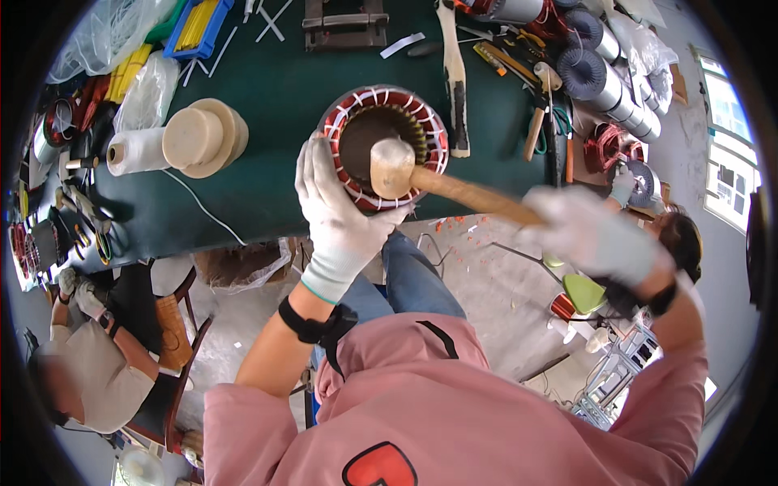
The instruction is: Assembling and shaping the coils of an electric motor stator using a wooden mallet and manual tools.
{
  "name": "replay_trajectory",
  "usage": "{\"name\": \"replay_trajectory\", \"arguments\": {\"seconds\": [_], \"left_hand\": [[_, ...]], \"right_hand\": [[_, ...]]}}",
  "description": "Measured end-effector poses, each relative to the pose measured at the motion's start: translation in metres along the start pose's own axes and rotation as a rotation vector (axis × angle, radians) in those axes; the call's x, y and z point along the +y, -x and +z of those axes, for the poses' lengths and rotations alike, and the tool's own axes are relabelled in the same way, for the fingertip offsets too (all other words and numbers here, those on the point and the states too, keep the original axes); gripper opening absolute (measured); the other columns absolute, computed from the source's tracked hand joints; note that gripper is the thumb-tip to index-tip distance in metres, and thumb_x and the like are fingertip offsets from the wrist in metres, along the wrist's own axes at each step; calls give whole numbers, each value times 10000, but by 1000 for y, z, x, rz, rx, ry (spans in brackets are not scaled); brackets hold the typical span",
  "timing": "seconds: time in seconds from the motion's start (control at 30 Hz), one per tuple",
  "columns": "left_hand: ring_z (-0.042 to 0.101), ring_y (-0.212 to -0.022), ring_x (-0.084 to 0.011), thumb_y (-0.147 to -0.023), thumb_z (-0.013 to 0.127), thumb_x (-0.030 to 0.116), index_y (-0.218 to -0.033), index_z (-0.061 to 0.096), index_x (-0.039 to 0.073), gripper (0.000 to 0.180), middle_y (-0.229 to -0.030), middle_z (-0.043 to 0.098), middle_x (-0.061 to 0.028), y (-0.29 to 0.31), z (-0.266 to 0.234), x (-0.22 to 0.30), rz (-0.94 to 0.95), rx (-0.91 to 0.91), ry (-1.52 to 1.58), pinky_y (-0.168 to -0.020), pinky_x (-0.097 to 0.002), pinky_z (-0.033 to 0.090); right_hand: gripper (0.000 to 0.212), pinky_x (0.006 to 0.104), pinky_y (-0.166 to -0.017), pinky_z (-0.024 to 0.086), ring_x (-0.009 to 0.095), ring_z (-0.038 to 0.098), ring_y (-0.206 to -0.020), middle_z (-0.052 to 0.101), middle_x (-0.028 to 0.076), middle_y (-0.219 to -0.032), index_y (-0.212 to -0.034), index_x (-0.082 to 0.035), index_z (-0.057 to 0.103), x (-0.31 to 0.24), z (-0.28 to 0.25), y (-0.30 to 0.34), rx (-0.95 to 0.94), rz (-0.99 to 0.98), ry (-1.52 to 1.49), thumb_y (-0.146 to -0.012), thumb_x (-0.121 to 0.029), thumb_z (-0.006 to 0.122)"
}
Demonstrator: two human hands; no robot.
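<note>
A round motor stator [384,142] with red and white copper windings sits at the near edge of the dark green table [284,89]. My left hand [340,212], in a white glove, grips the stator's near left rim. My right hand [592,239], also gloved and blurred by motion, holds the handle of a wooden mallet [397,168]. The mallet's head rests over the stator's near windings, beside my left hand's fingers.
A cream wooden form [203,138] and a white spool [138,151] lie on the table's left. Another mallet [454,81], hand tools and grey coils [604,81] sit at the right. One person sits at lower left [97,364], another works at the right [673,235].
</note>
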State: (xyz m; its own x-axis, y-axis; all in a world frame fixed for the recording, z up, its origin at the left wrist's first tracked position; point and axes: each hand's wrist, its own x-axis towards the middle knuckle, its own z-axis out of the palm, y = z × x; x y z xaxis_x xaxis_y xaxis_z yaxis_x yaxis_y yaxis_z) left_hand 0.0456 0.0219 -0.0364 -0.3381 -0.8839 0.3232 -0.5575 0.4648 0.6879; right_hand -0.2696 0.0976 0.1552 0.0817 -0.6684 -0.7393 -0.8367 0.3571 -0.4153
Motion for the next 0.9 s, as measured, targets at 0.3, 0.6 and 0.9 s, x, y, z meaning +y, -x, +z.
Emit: {"name": "replay_trajectory", "arguments": {"seconds": [0.3,0.6,0.9], "left_hand": [[440,-1344,-502,-499,1025,344,-1572,195,-87,1424,-1494,401,-337,19,28,45,-213,111,-97,-1141,-573,350],[379,-1438,-486,-515,1027,423,-1570,143,-125,1482,-1566,309,-340,17,36,28,-119,84,178,-1192,-526,358],[440,-1389,-527,-515,1018,481,-1558,213,-123,1450,-1546,360,-354,9,39,12,-17,98,241,-1159,-551,400]], "right_hand": [[480,349,-984,556,200,652,-1170,614,157,-1355,-1431,27,501,19,5,20,202,-30,-27,-1078,-298,519],[512,337,-974,550,171,652,-1135,622,147,-1323,-1437,16,505,66,-27,26,634,-120,-57,-1074,-344,535],[545,325,-963,543,141,651,-1099,631,138,-1291,-1444,4,509,80,-68,38,774,-119,-351,-1070,-391,550]]}}
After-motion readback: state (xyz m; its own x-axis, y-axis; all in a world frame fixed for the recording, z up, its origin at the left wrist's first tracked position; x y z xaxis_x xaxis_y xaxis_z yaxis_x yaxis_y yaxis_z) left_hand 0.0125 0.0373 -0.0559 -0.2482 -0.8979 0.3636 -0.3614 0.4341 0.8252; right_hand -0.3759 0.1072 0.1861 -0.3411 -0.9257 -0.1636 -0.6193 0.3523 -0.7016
